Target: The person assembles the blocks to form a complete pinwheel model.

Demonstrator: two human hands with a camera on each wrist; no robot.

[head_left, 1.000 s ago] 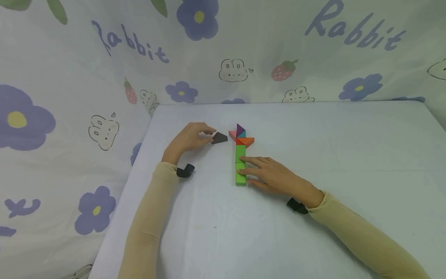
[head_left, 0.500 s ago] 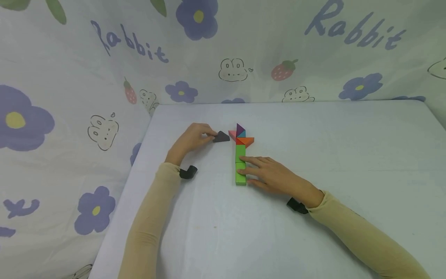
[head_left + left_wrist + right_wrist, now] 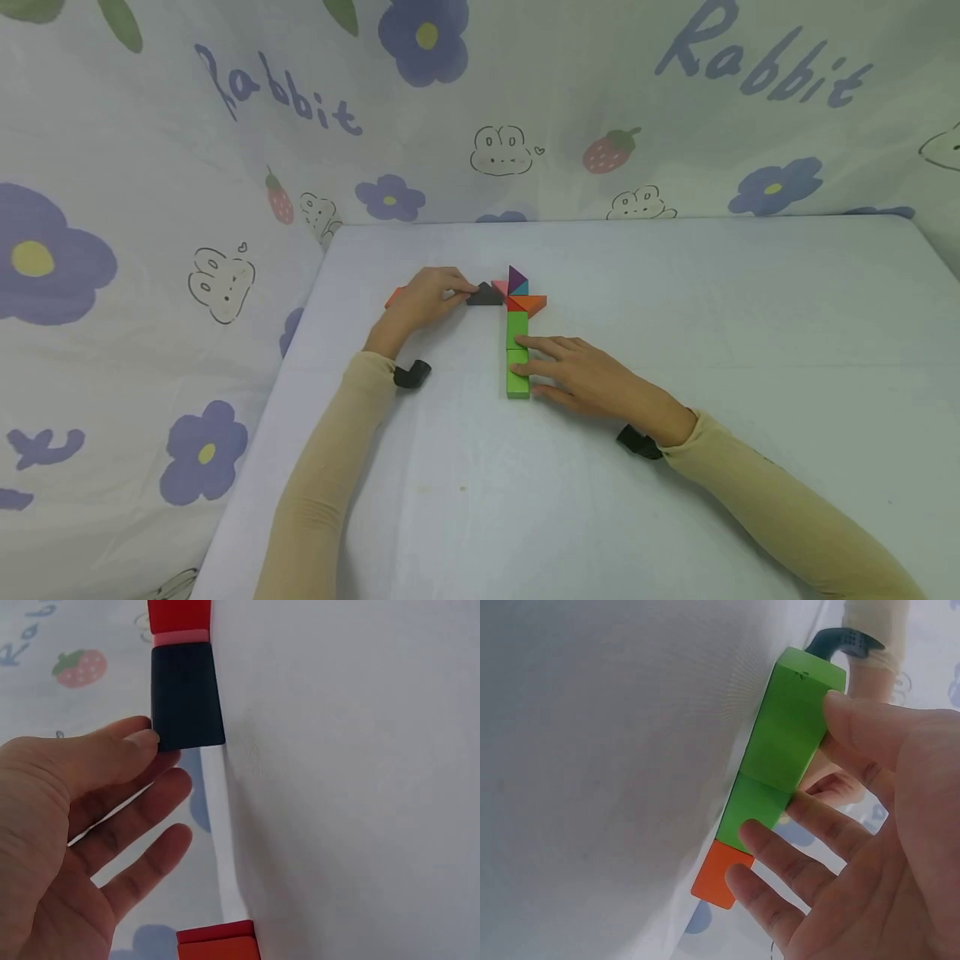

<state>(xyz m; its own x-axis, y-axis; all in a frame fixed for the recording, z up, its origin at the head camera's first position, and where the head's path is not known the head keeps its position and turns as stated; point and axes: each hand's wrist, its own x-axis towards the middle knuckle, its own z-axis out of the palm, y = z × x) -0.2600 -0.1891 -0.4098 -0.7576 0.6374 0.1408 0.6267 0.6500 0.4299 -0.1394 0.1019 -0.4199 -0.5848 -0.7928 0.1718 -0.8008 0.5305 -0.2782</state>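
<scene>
My left hand (image 3: 426, 302) pinches a black triangular block (image 3: 486, 295) between thumb and fingertips at its left corner; its other fingers are spread. In the left wrist view, the block's dark face (image 3: 187, 697) lines up with a thin pink strip (image 3: 181, 637). In the head view its right end meets the pink piece (image 3: 500, 287) of a small pinwheel-like cluster. Purple (image 3: 517, 279), blue (image 3: 521, 289), red (image 3: 515, 306) and orange (image 3: 535, 304) pieces make up the rest. Below run two green blocks (image 3: 517, 382) end to end. My right hand (image 3: 588, 379) rests extended fingertips on them.
A red-orange block (image 3: 394, 296) lies behind my left hand, partly hidden by it. Everything lies on a white table (image 3: 720, 317). Patterned cloth (image 3: 547, 92) hangs behind the table and along its left side.
My left hand has moved right with the black block, turning it until it meets the pink piece. The red-orange block has come into view behind that hand. The right hand stays in place.
</scene>
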